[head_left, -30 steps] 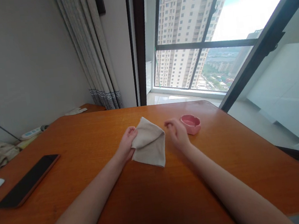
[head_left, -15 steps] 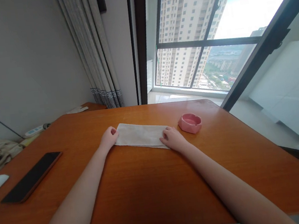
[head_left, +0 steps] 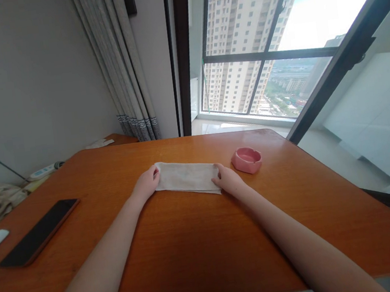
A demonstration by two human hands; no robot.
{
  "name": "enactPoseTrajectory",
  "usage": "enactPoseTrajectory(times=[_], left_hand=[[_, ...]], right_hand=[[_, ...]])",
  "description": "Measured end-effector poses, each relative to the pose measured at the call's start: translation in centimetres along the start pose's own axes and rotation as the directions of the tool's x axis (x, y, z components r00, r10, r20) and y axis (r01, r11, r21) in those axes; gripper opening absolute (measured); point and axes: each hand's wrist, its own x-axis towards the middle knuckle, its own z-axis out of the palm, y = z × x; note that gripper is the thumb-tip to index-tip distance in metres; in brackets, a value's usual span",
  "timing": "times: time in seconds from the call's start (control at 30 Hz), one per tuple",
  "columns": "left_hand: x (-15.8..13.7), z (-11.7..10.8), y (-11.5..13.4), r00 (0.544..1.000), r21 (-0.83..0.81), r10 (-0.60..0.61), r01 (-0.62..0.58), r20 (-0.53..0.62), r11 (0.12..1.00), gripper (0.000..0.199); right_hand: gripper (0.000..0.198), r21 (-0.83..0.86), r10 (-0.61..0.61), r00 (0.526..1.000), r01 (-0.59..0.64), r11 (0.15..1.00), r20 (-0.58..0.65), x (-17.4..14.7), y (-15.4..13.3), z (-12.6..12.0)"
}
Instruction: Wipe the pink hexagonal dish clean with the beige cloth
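Observation:
A white folded cloth (head_left: 187,177) lies as a long flat strip on the wooden table (head_left: 200,245). At its left end, my left hand (head_left: 147,183) is closed, with thumb and fingers pinching the edge. My right hand (head_left: 229,178) grips the opposite end, its thumb and fingers curled at the short edge. The cloth's layers show slightly offset along the near side at the right. Just beyond my right hand, without contact, sits a pink ashtray (head_left: 247,160) with angular sides.
A flat black slab with a reddish edge (head_left: 39,233) rests on the table's left side. Beyond the left edge are crumpled beige fabric (head_left: 2,195) and a white power strip (head_left: 43,171). A curtain (head_left: 117,65) and a large window stand behind the table.
My left hand has shifted slightly right with the cloth's left end. My right hand's fingers have moved outward from the cloth's top to its right edge.

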Motion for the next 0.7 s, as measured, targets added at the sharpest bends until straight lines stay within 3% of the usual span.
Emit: enactPoseTrajectory(times=[0.17,0.27,0.37,0.57,0.63,0.7], left_hand=[[0.3,0.2,-0.8,0.995,0.032,-0.098,0.098,0.001,0.995,0.018],[0.4,0.1,-0.9,0.992,0.043,-0.123,0.122,0.016,0.992,0.017],[0.3,-0.2,-0.8,0.990,0.063,-0.140,0.138,0.034,0.988,0.016],[0.0,-0.5,-0.5,0.983,0.204,-0.171,0.153,0.072,0.967,0.020],[-0.2,-0.5,0.1,0.987,0.272,-0.154,0.138,0.037,0.952,0.022],[-0.5,-0.2,1.3,0.996,0.321,-0.062,0.080,-0.068,0.944,0.026]], right_hand=[[0.038,0.193,-0.042,0.995,0.059,0.979,-0.092,0.3,-0.2,0.4],[0.036,0.248,0.004,1.000,-0.004,0.969,-0.001,0.2,-0.4,0.3],[0.033,0.183,-0.014,0.998,0.001,0.983,0.069,0.1,-0.4,0.1],[0.038,-0.007,-0.030,0.998,0.030,1.000,0.061,-0.6,-0.8,0.0],[0.049,-0.075,-0.016,1.000,0.016,0.997,-0.003,-1.0,-1.2,-0.1],[0.060,-0.166,-0.056,0.985,0.028,0.986,-0.164,-1.3,-1.9,-0.1]])
